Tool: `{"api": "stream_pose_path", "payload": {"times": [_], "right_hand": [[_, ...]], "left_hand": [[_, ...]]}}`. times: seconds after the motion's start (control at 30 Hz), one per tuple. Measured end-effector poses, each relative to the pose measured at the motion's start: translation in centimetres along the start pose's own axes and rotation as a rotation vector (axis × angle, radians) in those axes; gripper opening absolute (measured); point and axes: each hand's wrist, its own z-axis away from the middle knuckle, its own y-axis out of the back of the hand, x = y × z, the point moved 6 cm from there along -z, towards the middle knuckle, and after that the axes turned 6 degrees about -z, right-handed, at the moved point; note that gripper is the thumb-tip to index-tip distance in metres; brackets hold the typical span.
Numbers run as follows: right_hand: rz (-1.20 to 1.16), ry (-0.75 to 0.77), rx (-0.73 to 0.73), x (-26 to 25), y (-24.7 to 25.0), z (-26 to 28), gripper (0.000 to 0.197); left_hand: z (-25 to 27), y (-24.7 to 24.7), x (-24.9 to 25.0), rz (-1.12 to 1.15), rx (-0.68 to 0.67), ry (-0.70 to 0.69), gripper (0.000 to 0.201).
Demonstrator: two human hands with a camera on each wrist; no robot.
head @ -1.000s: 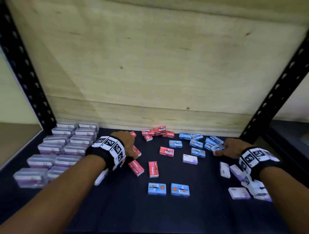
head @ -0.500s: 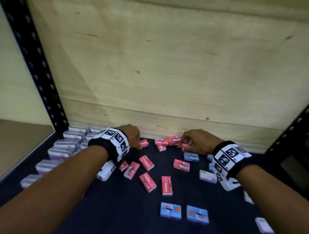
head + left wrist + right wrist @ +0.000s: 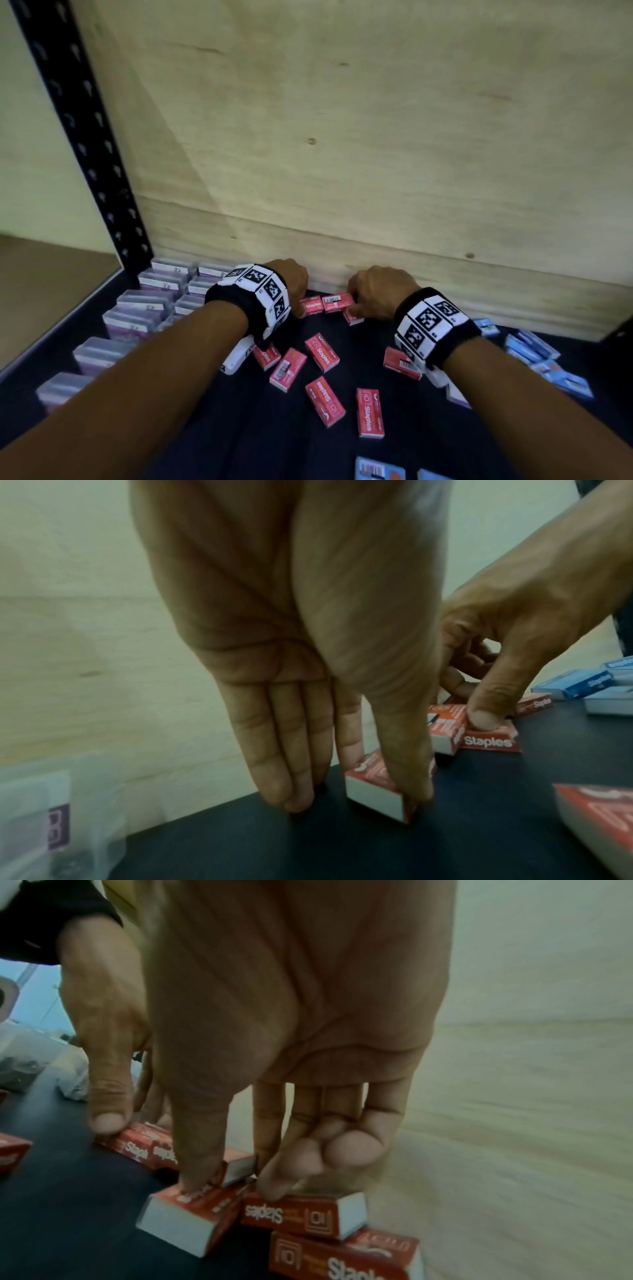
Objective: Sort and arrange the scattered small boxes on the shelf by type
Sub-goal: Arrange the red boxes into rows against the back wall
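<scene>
Red staples boxes (image 3: 337,303) lie in a short row at the back of the dark shelf (image 3: 274,445), against the wooden wall. My left hand (image 3: 301,308) is at the row's left end. In the left wrist view my left hand (image 3: 380,780) pinches one red box (image 3: 373,799) between thumb and index finger, its other fingers straight down on the shelf. My right hand (image 3: 354,301) is at the row's right end. In the right wrist view my right hand (image 3: 236,1187) has its thumb on one red box (image 3: 192,1213) and its index fingertip on another (image 3: 301,1215).
Several loose red boxes (image 3: 322,353) lie between my forearms. Clear boxes with purple labels (image 3: 137,318) stand in rows at the left. Blue boxes (image 3: 534,349) are heaped at the right and two more blue boxes (image 3: 380,471) lie in front. A black post (image 3: 85,137) stands at the left.
My right hand left the blue boxes at the right and came to the red row at the back. My left hand moved back to the same row. The view has closed in.
</scene>
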Motion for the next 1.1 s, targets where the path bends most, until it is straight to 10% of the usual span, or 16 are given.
{"api": "stream_pose_path", "payload": {"times": [1.1], "right_hand": [[-0.177, 0.063, 0.011, -0.4, -0.9, 0.0, 0.033]], "left_hand": [[0.2, 0.9, -1.3, -0.017, 0.029, -0.038, 0.049]]}}
